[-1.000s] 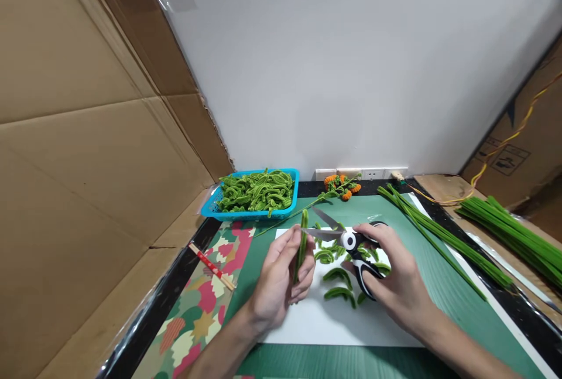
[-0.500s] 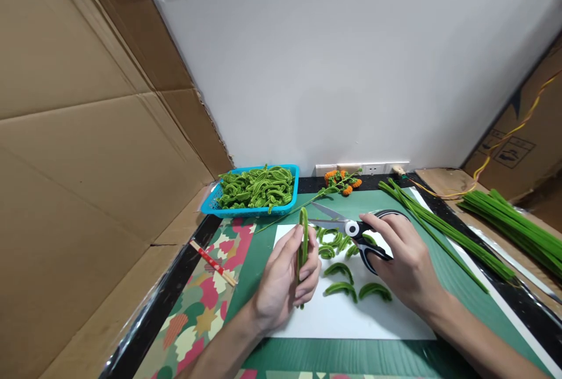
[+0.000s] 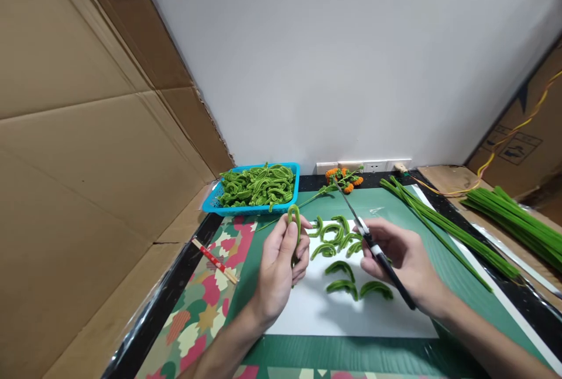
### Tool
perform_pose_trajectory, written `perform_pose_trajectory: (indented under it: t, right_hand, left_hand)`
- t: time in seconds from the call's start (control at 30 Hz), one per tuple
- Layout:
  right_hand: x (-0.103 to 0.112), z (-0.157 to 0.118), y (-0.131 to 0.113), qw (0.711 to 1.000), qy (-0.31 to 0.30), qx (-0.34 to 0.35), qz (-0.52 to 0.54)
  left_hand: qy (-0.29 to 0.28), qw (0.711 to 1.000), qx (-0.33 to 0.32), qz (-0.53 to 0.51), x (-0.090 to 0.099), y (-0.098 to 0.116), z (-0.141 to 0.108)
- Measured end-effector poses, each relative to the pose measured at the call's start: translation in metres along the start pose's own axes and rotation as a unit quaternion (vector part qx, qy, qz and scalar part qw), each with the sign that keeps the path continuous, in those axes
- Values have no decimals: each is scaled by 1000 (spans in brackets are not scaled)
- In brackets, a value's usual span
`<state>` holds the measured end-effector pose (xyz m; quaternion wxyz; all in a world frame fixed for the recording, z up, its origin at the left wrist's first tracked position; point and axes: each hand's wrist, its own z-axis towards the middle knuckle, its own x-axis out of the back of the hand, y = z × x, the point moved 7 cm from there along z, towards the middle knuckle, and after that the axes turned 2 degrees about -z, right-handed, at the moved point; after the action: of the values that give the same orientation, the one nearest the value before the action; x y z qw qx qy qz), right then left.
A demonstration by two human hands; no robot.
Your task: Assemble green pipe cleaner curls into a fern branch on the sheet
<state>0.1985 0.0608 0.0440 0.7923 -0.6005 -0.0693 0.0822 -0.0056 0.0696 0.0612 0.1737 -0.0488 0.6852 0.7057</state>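
Note:
A green fuzzy pipe cleaner (image 3: 294, 212), bent into a narrow loop, is pinched upright between the thumb and fingers of my left hand (image 3: 276, 265). Its lower part is hidden by the fingers. My right hand (image 3: 406, 256) grips a pair of black-handled scissors (image 3: 373, 245), turned edge-on with the blades together and pointing up and left, apart from the pipe cleaner. Below and between my hands, several curved green pipe cleaner pieces (image 3: 342, 287) lie on a white sheet (image 3: 351, 320).
A blue basket (image 3: 297, 191) full of green pipe cleaner pieces stands at the back left. Beside it lies a stem with orange flowers (image 3: 346, 180). Long green pipe cleaners (image 3: 456, 235) are on the right. Red-wrapped chopsticks (image 3: 215, 260) lie on the left, near a cardboard wall (image 3: 88, 191).
The scissors have gone from open blades beside the pipe cleaner to closed blades, turned edge-on and drawn away. My left hand has shifted slightly left with the pipe cleaner.

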Motion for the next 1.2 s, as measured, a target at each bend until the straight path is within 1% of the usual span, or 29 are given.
perform_pose_trajectory:
  t: [0.03, 0.1, 0.23, 0.33, 0.47, 0.6, 0.8, 0.97, 1.1, 1.2]
  right_hand:
    - [-7, -2, 3, 998, -29, -11, 59]
    - [-24, -7, 7, 983, -94, -32, 151]
    - [-55, -24, 10, 940, -215, -73, 254]
    - [-68, -37, 8, 918, -261, -99, 283]
    - [-74, -46, 8, 903, -292, -125, 288]
    - [-74, -47, 7, 899, -295, -139, 294]
    - [-75, -45, 6, 898, -275, -139, 315]
    - [-80, -44, 13, 898, -251, -122, 341]
    - [-81, -45, 21, 908, -228, -115, 331]
    - [-81, -44, 17, 915, -227, -103, 318]
  left_hand:
    - [5, 1000, -9, 9, 1, 0, 0]
    - [16, 999, -25, 27, 2, 1, 0]
    - [22, 996, -52, 73, 3, 2, -2]
    - [23, 994, -57, 85, 3, 0, -3]
    - [29, 993, -64, 99, 3, 0, -3]
    - [39, 991, -57, 114, 4, 0, -2]
    - [48, 981, -75, 172, 6, -1, -5]
    - [18, 967, -77, 242, 2, -3, -7]
    - [-19, 944, -91, 317, -6, 1, -9]
    - [-54, 926, -115, 356, -12, 2, -10]
